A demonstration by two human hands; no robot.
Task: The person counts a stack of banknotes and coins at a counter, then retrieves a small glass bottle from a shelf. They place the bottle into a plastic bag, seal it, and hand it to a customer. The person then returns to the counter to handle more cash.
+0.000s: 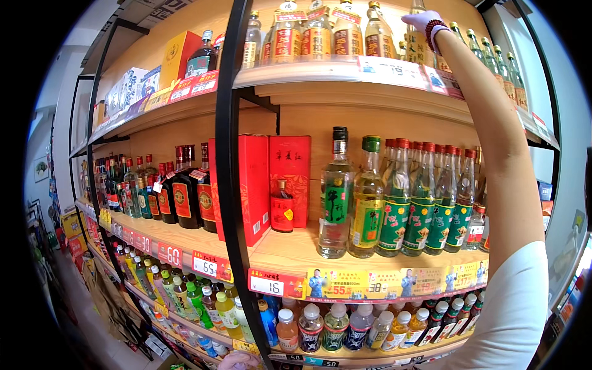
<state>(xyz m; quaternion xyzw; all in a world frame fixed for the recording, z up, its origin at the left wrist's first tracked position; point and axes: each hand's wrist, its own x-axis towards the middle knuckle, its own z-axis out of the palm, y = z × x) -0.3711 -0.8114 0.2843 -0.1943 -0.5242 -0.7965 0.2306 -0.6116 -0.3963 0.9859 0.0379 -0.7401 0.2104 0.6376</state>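
Note:
My right hand [420, 21], in a thin lilac glove with a dark red bead bracelet at the wrist, reaches up to the top shelf. It is around the upper part of a clear glass liquor bottle [416, 46], whose neck shows above the fingers. Left of it on that shelf stand clear bottles with red and gold labels [319, 40]. Green-labelled bottles [513, 74] line up to its right, partly behind my forearm. My left hand is out of view. A crumpled pink cloth-like thing [238, 360] shows at the bottom edge; what holds it is hidden.
A black metal upright [229, 138] divides the shelving. On the middle shelf [286, 247] are red boxes [290, 159] and several red-capped glass bottles [418, 217], close beside my arm. Plastic drink bottles [337, 326] fill the shelf below. Price labels [393, 283] run along the shelf edges.

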